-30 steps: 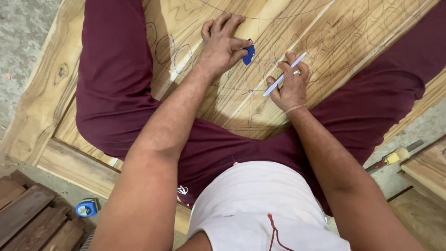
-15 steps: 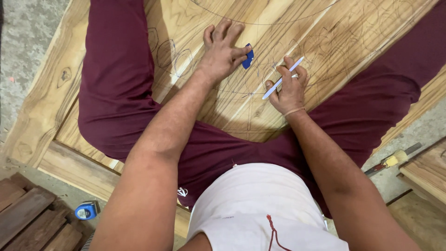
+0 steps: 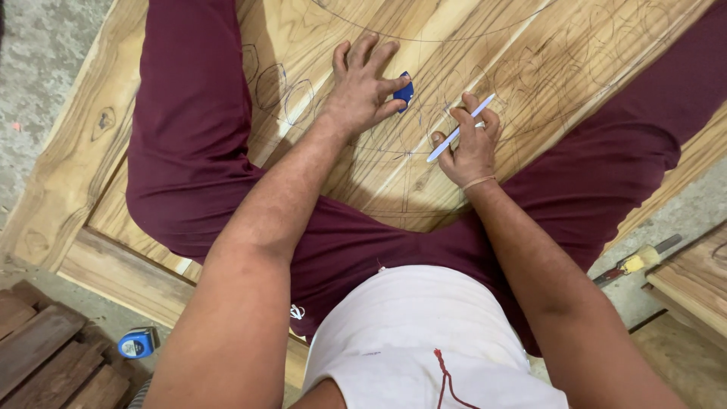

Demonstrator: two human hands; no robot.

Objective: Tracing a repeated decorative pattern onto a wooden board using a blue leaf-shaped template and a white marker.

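Hands working on a pencilled wooden panel point(image 3: 485, 45)

Centre frame, the left hand point(image 3: 363, 91) is pinching a small blue piece point(image 3: 404, 90) against the panel; just right, the right hand point(image 3: 471, 144) is gripping a white pencil point(image 3: 459, 129).

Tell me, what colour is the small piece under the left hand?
Blue. The piece shows between thumb and forefinger of the left hand, in the head view.

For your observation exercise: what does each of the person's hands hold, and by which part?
The right hand holds a white pen around its middle. The left hand pinches a small blue piece by its edge, fingers spread on the wooden panel.
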